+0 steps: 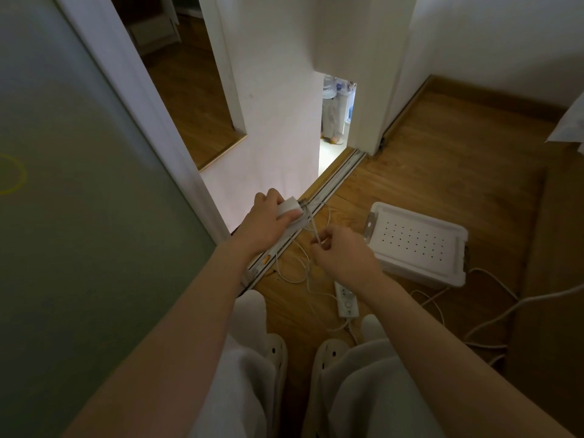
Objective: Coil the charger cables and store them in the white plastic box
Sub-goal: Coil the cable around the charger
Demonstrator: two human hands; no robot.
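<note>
My left hand [267,216] grips a white charger block [289,209] held above the floor track. A thin white cable [303,263] runs from the block down in loose loops over the wooden floor. My right hand [343,252] pinches that cable a short way below the block. The white plastic box [417,241] sits on the floor to the right of my right hand, with a perforated lid on top.
A white power strip [347,300] lies by my feet with thicker white cords [493,314] trailing right. A sliding-door track [331,181] crosses the floor. A frosted glass door [79,216] stands on the left. A person's legs [331,118] show through the far gap.
</note>
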